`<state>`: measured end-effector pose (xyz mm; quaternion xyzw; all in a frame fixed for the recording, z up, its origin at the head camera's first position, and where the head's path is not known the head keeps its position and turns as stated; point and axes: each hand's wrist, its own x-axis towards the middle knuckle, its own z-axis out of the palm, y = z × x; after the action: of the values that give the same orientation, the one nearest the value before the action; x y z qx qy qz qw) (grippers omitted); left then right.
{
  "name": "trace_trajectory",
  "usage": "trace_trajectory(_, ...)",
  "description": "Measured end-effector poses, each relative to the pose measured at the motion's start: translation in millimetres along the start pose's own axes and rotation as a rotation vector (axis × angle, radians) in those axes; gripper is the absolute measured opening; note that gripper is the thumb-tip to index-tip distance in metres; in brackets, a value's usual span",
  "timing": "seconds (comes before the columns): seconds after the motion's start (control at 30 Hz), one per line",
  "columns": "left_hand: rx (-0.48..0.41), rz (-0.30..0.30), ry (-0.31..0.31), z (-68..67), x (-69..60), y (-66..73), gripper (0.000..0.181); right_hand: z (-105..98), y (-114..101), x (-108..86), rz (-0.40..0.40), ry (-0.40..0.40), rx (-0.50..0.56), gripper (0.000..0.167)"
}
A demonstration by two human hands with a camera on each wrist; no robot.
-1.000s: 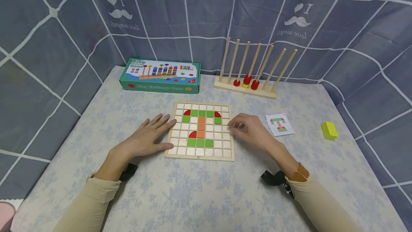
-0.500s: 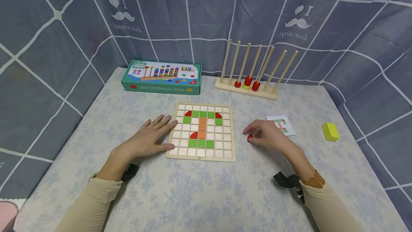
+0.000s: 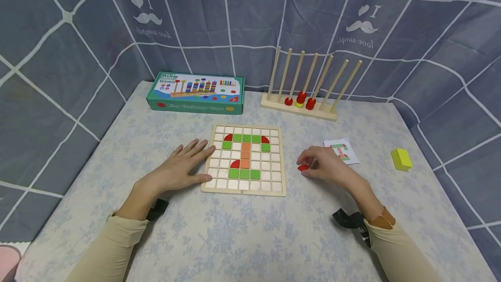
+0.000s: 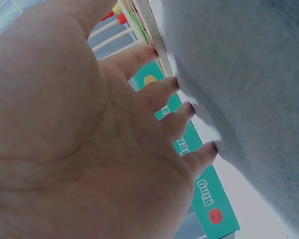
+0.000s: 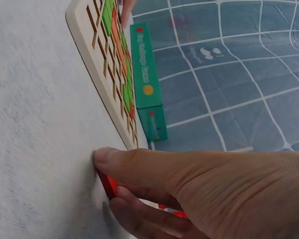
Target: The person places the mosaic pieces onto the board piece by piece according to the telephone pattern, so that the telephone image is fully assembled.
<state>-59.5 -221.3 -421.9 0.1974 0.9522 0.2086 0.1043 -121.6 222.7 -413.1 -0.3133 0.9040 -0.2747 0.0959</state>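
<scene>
A square wooden grid board (image 3: 242,192) lies on the table with green, orange and red pieces set among white squares. My left hand (image 3: 178,169) is spread flat, its thumb and index finger resting on the board's left edge. To the right of the board, my right hand (image 3: 325,165) pinches a small red tile (image 3: 303,168) between thumb and fingers, low over the table. In the right wrist view, the red tile (image 5: 108,185) stands on edge beneath the thumb; its full outline is hidden. A pattern card (image 3: 344,151) lies partly behind the right hand.
A green game box (image 3: 195,107) stands at the back left. Right of it is a wooden peg rack (image 3: 270,101) with upright rods and a few red and yellow rings. A yellow block (image 3: 401,159) sits near the right edge. A curtain hangs behind.
My right hand has moved from the board's right edge out to the table on the right, near the card. The red tile has turned slightly in its fingers. My left hand stays in place.
</scene>
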Motion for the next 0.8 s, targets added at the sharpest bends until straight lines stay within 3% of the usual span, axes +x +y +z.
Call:
trace_trajectory(0.3, -0.009, -0.002, -0.002, -0.2, 0.5, -0.1, 0.087, 1, -4, 2.8, 0.068, 0.009, 0.066, 0.014)
trace_trajectory(0.47, -0.001, -0.004, -0.011, -2.4, 1.1, -0.4, 0.088, 5, -18, 15.7, 0.055, -0.008, 0.226, 0.007)
trace_trajectory(0.6, 0.0, -0.012, -0.009, -2.9, 0.7, -1.3, 0.088, 19, -40, 38.1, 0.051, 0.021, 0.369, 0.005)
trace_trajectory(0.8, 0.001, -0.009, -0.015, -0.1, 1.7, -1.8, 0.089, 52, -63, 60.9, 0.072, 0.11, 0.349, 0.004)
